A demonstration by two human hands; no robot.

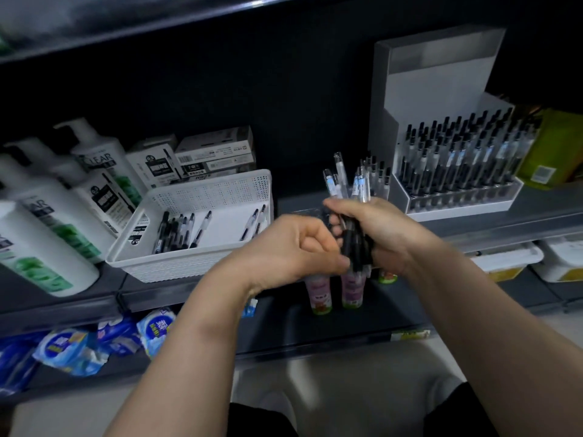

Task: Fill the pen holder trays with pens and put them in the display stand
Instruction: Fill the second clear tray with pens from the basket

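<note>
My right hand (375, 230) grips a bundle of clear pens with black grips (353, 197), tips down and caps up, in front of the shelf. My left hand (293, 247) is curled beside it, its fingers touching the bundle's black lower ends. A clear pen holder tray (377, 184) with a few pens stands behind my hands, mostly hidden. The white display stand (454, 203) at the right holds several rows of upright pens. A white perforated basket (202, 200) at the left contains several loose pens (176, 230).
White shampoo bottles (47, 216) and pen boxes (214, 152) stand left of the basket. A yellow-green package (549, 152) sits right of the stand. Small bottles (351, 288) and blue packets (79, 345) fill the lower shelf.
</note>
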